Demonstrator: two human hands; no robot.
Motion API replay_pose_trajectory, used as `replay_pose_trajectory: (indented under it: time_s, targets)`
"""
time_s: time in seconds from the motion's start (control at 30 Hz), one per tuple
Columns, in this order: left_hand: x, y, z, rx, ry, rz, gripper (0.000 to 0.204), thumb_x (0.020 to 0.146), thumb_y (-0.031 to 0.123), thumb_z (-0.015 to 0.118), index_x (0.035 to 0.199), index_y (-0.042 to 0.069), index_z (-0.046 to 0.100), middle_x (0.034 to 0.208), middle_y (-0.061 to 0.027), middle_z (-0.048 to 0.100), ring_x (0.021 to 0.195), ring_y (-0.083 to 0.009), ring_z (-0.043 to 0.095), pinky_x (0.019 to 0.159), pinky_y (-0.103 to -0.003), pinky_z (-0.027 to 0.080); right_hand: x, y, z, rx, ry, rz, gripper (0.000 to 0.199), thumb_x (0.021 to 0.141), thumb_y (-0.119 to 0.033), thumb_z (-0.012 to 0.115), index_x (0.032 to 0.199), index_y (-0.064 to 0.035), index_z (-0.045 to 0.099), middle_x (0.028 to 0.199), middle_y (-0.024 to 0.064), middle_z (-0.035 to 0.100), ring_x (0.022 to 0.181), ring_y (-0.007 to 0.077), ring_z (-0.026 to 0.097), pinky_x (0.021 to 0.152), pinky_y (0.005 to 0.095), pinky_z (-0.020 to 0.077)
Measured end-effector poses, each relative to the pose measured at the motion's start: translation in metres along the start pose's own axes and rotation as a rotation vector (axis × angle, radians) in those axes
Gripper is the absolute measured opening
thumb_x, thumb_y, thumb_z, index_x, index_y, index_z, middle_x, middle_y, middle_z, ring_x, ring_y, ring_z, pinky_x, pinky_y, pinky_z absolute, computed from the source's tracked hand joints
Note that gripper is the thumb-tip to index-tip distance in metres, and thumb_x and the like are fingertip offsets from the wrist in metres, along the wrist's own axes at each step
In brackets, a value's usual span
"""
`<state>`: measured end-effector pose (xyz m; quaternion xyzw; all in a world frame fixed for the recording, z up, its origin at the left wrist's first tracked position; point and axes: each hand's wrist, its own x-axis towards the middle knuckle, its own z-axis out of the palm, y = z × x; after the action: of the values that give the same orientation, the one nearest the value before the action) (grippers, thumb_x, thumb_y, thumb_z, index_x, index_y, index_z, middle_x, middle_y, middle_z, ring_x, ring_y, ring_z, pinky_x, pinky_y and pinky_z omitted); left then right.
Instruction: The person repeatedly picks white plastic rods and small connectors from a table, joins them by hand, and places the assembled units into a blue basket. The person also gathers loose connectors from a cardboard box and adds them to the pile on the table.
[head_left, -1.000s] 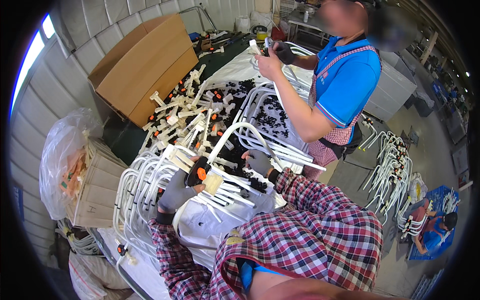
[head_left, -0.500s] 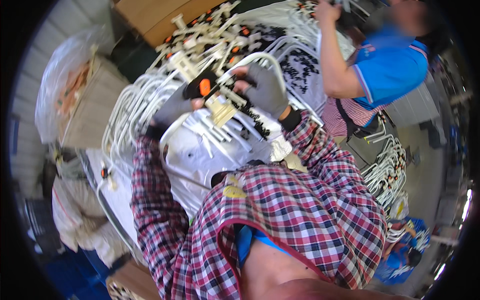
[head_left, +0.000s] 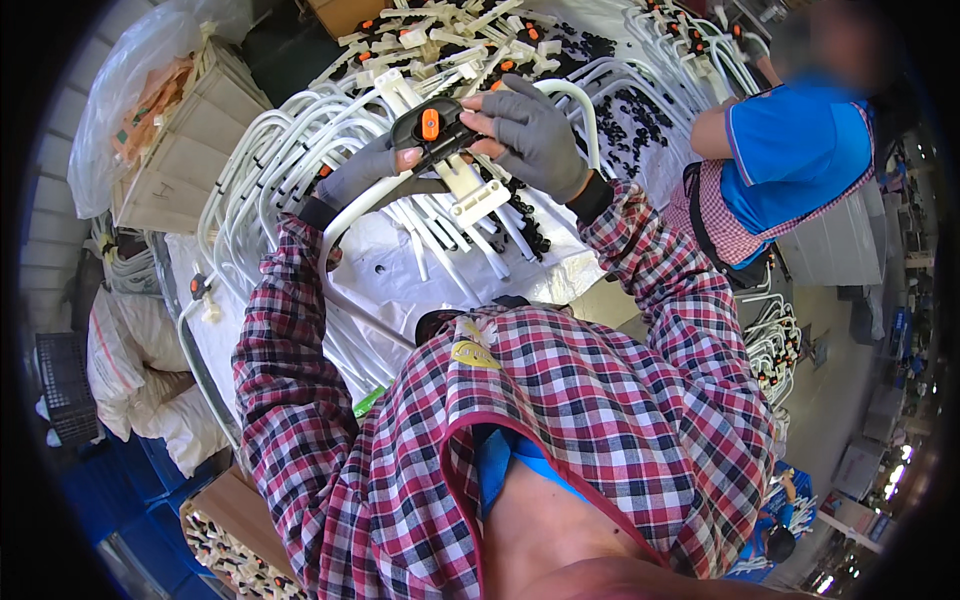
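A black clip with an orange button [head_left: 430,128] is gripped between both gloved hands above the middle of the table [head_left: 400,275]: the left hand [head_left: 365,172] is closed around it from below, the right hand [head_left: 530,135] is curled over its top. A white bent tube [head_left: 345,215] is attached beneath it. A clear plastic bag [head_left: 130,90] and a pale cardboard box [head_left: 185,160] are seen at the table's left edge. White sacks [head_left: 130,370] lie lower left. A person in a blue shirt [head_left: 790,155] is stationed at the right edge.
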<state>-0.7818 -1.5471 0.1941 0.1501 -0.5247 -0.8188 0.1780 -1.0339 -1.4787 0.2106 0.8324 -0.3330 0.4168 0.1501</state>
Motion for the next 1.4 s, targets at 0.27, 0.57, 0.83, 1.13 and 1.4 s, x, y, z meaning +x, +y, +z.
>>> replay_pose_trajectory:
  time_s: [0.27, 0.57, 0.83, 1.13, 1.4]
  targets:
    - [-0.006, 0.025, 0.015, 0.379, 0.135, -0.037, 0.087, 0.080, 0.030, 0.078, 0.148, 0.000, 0.035, 0.137, -0.0115, 0.050, 0.126, -0.0213, 0.048, 0.109, -0.034, 0.037, 0.030, 0.027, -0.013, -0.001, -0.570, 0.375, 0.043, 0.084, -0.057, 0.064, 0.094, -0.0166, 0.074, 0.080, 0.0067, 0.069, 0.078, 0.0279, 0.067, 0.067, 0.0398, 0.0493]
    - [-0.085, -0.003, 0.002, 0.543, 0.448, 0.110, 0.076, 0.078, 0.006, 0.078, 0.143, -0.001, 0.040, 0.114, -0.0083, 0.060, 0.102, -0.0168, 0.061, 0.092, -0.029, 0.048, -0.092, 0.061, -0.003, 0.277, 0.204, 0.884, 0.040, 0.083, -0.028, 0.077, 0.112, -0.0036, 0.067, 0.092, 0.0058, 0.068, 0.086, 0.0124, 0.062, 0.072, 0.0296, 0.0480]
    - [-0.164, -0.085, 0.084, 0.266, 1.105, 0.637, 0.073, 0.085, 0.007, 0.070, 0.149, 0.007, 0.035, 0.116, -0.0077, 0.056, 0.108, -0.0173, 0.056, 0.090, -0.031, 0.048, -0.353, 0.040, 0.062, 0.230, 0.126, 1.432, 0.037, 0.094, -0.037, 0.065, 0.086, -0.0011, 0.072, 0.096, 0.0087, 0.072, 0.084, 0.0162, 0.065, 0.076, 0.0335, 0.0501]
    - [-0.183, -0.050, 0.101, 0.886, 1.378, 0.686, 0.083, 0.089, 0.019, 0.072, 0.152, -0.001, 0.022, 0.155, -0.0180, 0.030, 0.142, -0.0302, 0.033, 0.114, -0.036, 0.028, -0.001, -0.170, 0.087, 1.285, -0.813, 0.437, 0.039, 0.095, -0.021, 0.058, 0.129, -0.0039, 0.055, 0.117, 0.0121, 0.062, 0.102, 0.0202, 0.063, 0.087, 0.0328, 0.0519]
    - [-0.382, -0.203, -0.104, 1.442, 2.011, -0.161, 0.048, 0.097, 0.017, 0.054, 0.141, 0.000, 0.045, 0.129, -0.0285, 0.056, 0.112, -0.0383, 0.059, 0.092, -0.044, 0.047, -0.092, -0.096, 0.066, 1.029, -0.844, 0.721, 0.036, 0.099, -0.029, 0.057, 0.124, -0.0041, 0.062, 0.117, 0.0095, 0.066, 0.110, 0.0204, 0.061, 0.098, 0.0333, 0.0462]
